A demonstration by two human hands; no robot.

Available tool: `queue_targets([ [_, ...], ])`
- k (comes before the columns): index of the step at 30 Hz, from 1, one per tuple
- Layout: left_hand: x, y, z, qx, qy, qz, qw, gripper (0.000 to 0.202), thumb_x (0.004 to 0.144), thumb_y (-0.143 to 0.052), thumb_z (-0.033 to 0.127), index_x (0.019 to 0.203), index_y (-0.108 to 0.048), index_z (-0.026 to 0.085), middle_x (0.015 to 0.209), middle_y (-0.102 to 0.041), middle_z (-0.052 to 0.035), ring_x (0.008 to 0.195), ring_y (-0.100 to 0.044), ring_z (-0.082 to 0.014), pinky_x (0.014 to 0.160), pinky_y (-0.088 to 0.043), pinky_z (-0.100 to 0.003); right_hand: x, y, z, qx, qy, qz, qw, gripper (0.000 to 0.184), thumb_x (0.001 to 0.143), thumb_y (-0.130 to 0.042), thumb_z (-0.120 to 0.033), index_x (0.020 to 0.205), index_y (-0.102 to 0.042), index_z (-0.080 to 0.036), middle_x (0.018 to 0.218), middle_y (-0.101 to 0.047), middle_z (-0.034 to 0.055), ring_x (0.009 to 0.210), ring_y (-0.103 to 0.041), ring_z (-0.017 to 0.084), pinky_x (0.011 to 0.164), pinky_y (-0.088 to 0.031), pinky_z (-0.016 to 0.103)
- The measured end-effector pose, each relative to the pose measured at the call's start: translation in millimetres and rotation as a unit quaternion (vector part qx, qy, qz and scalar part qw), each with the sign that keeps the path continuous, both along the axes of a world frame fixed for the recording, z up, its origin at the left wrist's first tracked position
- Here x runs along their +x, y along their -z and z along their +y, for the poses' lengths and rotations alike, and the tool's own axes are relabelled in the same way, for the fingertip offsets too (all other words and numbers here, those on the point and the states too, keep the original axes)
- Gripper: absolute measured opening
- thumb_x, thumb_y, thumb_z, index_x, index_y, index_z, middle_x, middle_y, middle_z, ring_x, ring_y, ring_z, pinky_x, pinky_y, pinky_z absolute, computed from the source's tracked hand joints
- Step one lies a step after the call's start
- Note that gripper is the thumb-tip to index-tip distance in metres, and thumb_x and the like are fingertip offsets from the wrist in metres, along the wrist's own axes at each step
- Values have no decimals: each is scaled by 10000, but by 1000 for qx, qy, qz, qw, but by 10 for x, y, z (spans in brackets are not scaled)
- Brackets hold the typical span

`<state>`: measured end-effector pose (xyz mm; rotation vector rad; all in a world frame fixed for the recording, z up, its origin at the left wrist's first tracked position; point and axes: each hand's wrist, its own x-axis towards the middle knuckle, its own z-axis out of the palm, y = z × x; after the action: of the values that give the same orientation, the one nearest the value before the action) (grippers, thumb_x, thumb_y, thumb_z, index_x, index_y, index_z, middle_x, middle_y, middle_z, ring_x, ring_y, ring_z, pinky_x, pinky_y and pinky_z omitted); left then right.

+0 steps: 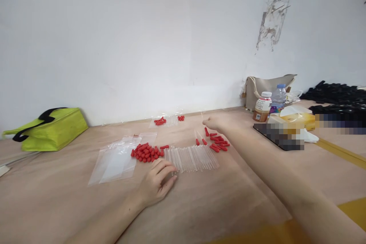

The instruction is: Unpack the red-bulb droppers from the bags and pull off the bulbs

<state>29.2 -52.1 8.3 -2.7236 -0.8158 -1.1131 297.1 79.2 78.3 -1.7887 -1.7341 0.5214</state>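
Observation:
My left hand (158,181) rests on the table with its fingers loosely curled and thumb apart. Its fingertips are by the near left end of a row of thin clear tubes (190,159). Farther away, my right hand (213,122) pinches a dropper, a clear tube with a red rubber bulb (206,132) pointing down. Two more droppers (203,141) lie just left of it, bulbs toward me. Loose red bulbs (220,143) are scattered below the right hand. A larger pile of red bulbs (145,153) sits beyond the left hand.
Clear zip bags (114,164) lie left of the pile. A bag with red bulbs and tubes (164,121) is near the wall. A lime-green bag (54,129) stands far left. Bottles (262,107), a dark flat device (274,137) and black items (337,93) are at right.

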Motion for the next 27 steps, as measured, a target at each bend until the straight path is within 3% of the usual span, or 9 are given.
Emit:
queue_targets([
  [5,27,-18,6,10,-24,-21,999,102,804,-515,149,851,-599,179,814,-564,-44,784,-510,-157,739,-405,-323,-115,282,-663,13,-83,141,986,108,830,-379,-262,861,-446,-184,600,-518,-43,466,-479,68,482,-402,202],
  [7,51,-31,-15,4,-35,-20,999,115,810,-517,160,878,-606,187,822,-568,-42,796,-505,-161,747,-397,-327,-234,502,-975,38,-183,337,923,266,767,-520,-271,982,-376,-209,638,-507,-71,453,-480,63,470,-412,202],
  [10,116,-57,-87,-31,-49,7,998,197,822,-520,229,1005,-583,193,890,-589,-51,855,-503,-178,785,-390,-341,-401,755,-1349,29,-264,466,844,284,750,-587,-352,881,-379,-210,681,-547,-50,540,-559,80,541,-453,224],
  [14,213,-58,-176,-70,-33,43,996,246,847,-483,309,1051,-567,202,894,-620,-51,838,-513,-188,748,-384,-335,-534,847,-1537,-27,-345,516,783,277,754,-592,-406,790,-433,-182,772,-624,18,666,-614,112,668,-483,284],
  [16,232,-31,-183,-72,-25,59,995,187,860,-463,293,956,-598,206,776,-625,-29,745,-516,-172,685,-367,-316,-548,850,-1524,-39,-352,521,777,285,722,-627,-409,773,-472,-175,796,-642,25,677,-618,115,700,-481,297],
  [19,217,25,-160,-48,-32,56,997,153,857,-475,259,813,-608,198,643,-597,-4,641,-498,-148,636,-333,-296,-495,867,-1469,-8,-320,453,832,258,681,-666,-394,755,-563,-169,742,-658,21,642,-606,119,629,-465,263],
  [22,190,63,-143,-27,-28,37,999,124,837,-521,271,789,-605,192,626,-595,3,606,-489,-135,625,-324,-287,-389,885,-1446,139,-331,244,901,180,744,-607,-350,802,-649,-186,708,-667,25,622,-581,118,573,-401,246],
  [25,174,66,-152,-18,-14,32,999,96,819,-557,276,846,-607,199,645,-609,9,608,-494,-130,634,-329,-286,-306,869,-1466,310,-352,10,883,173,812,-519,-277,892,-653,-205,725,-667,22,645,-552,113,636,-326,285],
  [27,160,54,-170,-16,-1,45,999,99,818,-561,274,876,-607,208,656,-617,11,612,-496,-130,643,-332,-290,-284,843,-1490,359,-341,-86,865,156,821,-497,-253,842,-644,-203,672,-645,6,629,-515,108,638,-273,298],
])
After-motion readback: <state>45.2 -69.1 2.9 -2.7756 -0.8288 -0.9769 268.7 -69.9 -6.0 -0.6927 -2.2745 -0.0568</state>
